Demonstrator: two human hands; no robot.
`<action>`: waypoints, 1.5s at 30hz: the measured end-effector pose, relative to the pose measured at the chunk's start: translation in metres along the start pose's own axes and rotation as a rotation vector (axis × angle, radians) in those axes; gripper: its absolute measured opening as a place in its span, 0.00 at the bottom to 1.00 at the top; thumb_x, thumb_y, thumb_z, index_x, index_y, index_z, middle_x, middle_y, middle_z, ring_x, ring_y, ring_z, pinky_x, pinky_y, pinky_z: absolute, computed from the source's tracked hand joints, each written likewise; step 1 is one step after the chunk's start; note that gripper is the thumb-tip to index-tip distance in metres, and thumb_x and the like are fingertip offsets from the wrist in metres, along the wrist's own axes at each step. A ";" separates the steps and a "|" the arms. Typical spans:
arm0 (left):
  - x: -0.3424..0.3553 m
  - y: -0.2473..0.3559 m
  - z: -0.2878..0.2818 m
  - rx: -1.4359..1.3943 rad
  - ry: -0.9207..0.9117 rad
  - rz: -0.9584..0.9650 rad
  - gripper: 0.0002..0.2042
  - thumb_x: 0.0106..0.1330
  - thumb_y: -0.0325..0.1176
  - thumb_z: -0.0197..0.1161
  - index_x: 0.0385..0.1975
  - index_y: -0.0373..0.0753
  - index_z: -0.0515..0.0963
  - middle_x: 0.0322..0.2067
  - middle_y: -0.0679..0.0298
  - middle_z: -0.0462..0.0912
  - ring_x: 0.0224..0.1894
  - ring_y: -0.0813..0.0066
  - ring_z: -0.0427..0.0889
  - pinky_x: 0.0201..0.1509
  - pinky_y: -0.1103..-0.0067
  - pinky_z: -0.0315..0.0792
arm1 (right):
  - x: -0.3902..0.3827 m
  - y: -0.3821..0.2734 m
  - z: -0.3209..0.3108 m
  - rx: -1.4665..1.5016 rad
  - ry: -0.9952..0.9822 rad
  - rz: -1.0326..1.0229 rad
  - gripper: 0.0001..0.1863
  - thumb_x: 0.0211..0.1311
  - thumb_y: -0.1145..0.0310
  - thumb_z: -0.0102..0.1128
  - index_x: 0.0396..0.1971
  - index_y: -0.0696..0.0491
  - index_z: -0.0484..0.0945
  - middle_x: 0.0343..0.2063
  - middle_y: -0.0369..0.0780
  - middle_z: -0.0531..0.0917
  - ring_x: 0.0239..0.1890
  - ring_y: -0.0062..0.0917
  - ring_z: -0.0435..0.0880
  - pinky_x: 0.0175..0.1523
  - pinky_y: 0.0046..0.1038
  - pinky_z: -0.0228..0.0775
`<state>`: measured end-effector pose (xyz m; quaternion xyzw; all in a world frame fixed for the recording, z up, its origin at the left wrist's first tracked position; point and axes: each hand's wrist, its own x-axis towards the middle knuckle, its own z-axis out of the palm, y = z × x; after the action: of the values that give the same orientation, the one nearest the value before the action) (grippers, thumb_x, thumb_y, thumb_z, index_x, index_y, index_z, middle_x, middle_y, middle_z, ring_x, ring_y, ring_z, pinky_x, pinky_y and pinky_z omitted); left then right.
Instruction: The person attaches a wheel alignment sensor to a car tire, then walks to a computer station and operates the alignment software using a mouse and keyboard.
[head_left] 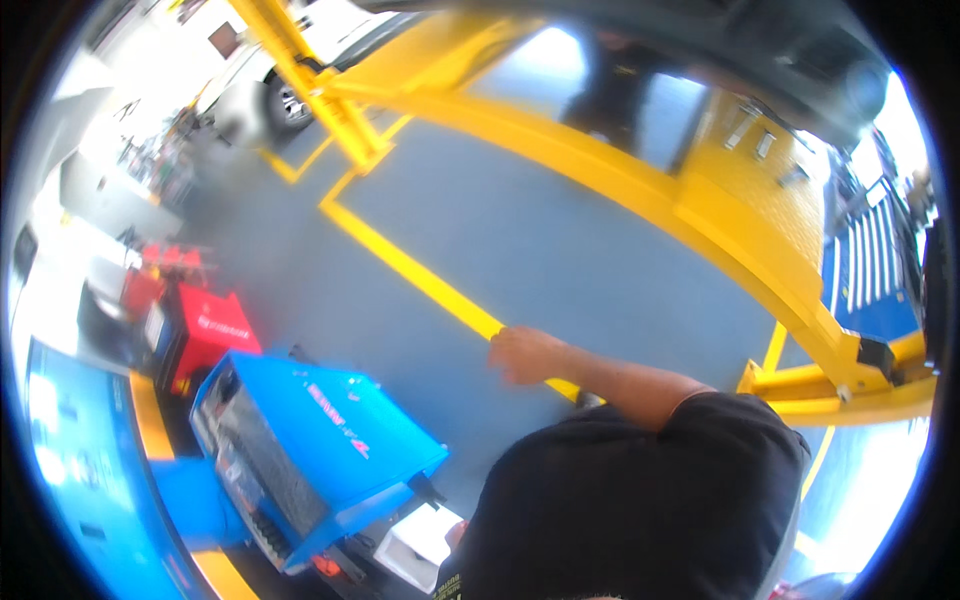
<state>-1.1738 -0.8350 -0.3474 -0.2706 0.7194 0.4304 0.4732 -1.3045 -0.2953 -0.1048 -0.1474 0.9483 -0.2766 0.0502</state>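
My right forearm reaches across in front of my black shirt, above the grey floor. My right hand [525, 355] has its fingers curled in, slightly blurred, and nothing shows in it. Low in the view, a small part of my left hand [457, 534] shows at the edge of a white open box [420, 545]. It appears to grip the box's side; my shirt hides most of that hand. Beside the box stands a blue machine cabinet [345, 430] with a sloped top and an open, recessed side.
A red machine [215, 330] stands behind the blue cabinet. A yellow lift beam [560, 140] crosses overhead, with its post base [830, 385] at right. A yellow line [415, 270] marks the floor. A blue tool chest [870, 260] and a person in dark clothes [610, 95] are farther off.
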 end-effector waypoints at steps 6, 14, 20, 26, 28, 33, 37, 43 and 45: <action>0.012 0.061 0.115 0.173 -0.156 0.074 0.12 0.74 0.38 0.60 0.44 0.37 0.85 0.38 0.59 0.90 0.38 0.66 0.89 0.41 0.65 0.81 | -0.148 0.119 -0.089 -0.101 0.281 0.380 0.19 0.66 0.60 0.66 0.54 0.50 0.84 0.53 0.43 0.83 0.62 0.41 0.79 0.66 0.44 0.72; 0.039 0.151 0.186 0.206 -0.229 0.139 0.10 0.74 0.36 0.59 0.41 0.37 0.85 0.36 0.61 0.90 0.35 0.69 0.89 0.37 0.66 0.81 | -0.257 0.212 -0.164 -0.140 0.454 0.753 0.21 0.62 0.62 0.71 0.54 0.50 0.84 0.56 0.43 0.83 0.63 0.39 0.78 0.69 0.43 0.65; 0.101 0.244 0.209 0.238 -0.012 0.077 0.08 0.72 0.32 0.60 0.35 0.38 0.84 0.32 0.62 0.89 0.30 0.71 0.88 0.30 0.68 0.79 | -0.222 0.263 -0.206 -0.168 0.637 0.784 0.20 0.59 0.66 0.73 0.52 0.52 0.82 0.56 0.43 0.81 0.65 0.41 0.75 0.71 0.44 0.62; 0.190 0.361 0.304 0.518 -0.088 -0.012 0.15 0.72 0.42 0.59 0.27 0.40 0.81 0.20 0.63 0.82 0.19 0.70 0.79 0.21 0.71 0.73 | -0.202 0.337 -0.250 -0.241 0.406 0.776 0.23 0.58 0.67 0.74 0.54 0.52 0.80 0.57 0.46 0.79 0.66 0.45 0.73 0.71 0.51 0.61; 0.211 0.417 0.348 0.800 -0.195 0.427 0.15 0.74 0.45 0.56 0.33 0.41 0.81 0.24 0.59 0.81 0.25 0.64 0.78 0.28 0.64 0.74 | -0.201 0.366 -0.248 -0.291 0.408 0.751 0.26 0.58 0.66 0.75 0.57 0.51 0.79 0.60 0.46 0.78 0.68 0.44 0.72 0.71 0.52 0.60; 0.191 0.535 0.411 0.877 -0.008 0.960 0.17 0.72 0.46 0.63 0.46 0.37 0.83 0.43 0.49 0.89 0.47 0.47 0.87 0.52 0.57 0.79 | -0.191 0.395 -0.212 -0.479 0.252 0.871 0.40 0.60 0.61 0.75 0.71 0.53 0.68 0.68 0.45 0.75 0.73 0.42 0.68 0.73 0.52 0.56; 0.147 0.549 0.406 0.531 0.160 0.727 0.19 0.68 0.49 0.67 0.44 0.37 0.85 0.43 0.48 0.89 0.46 0.46 0.87 0.52 0.58 0.80 | -0.171 0.404 -0.231 -0.386 0.136 0.968 0.45 0.59 0.57 0.74 0.75 0.51 0.63 0.69 0.48 0.72 0.73 0.47 0.68 0.73 0.55 0.59; 0.111 0.361 0.378 0.897 0.437 0.661 0.11 0.69 0.34 0.57 0.39 0.36 0.85 0.37 0.48 0.89 0.40 0.47 0.88 0.42 0.56 0.81 | -0.100 0.461 -0.264 -0.293 0.130 0.816 0.55 0.62 0.54 0.73 0.81 0.51 0.47 0.75 0.48 0.63 0.76 0.47 0.64 0.76 0.56 0.58; 0.070 0.266 0.399 0.446 0.538 0.405 0.11 0.64 0.32 0.59 0.35 0.35 0.87 0.33 0.49 0.89 0.36 0.49 0.89 0.39 0.57 0.81 | -0.074 0.479 -0.257 -0.262 0.168 0.727 0.58 0.62 0.54 0.73 0.82 0.51 0.43 0.74 0.51 0.63 0.75 0.49 0.64 0.76 0.55 0.61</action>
<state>-1.2357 -0.3556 -0.3871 -0.1169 0.9321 0.2620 0.2208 -1.4005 0.2439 -0.1456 0.2161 0.9667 -0.1287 0.0477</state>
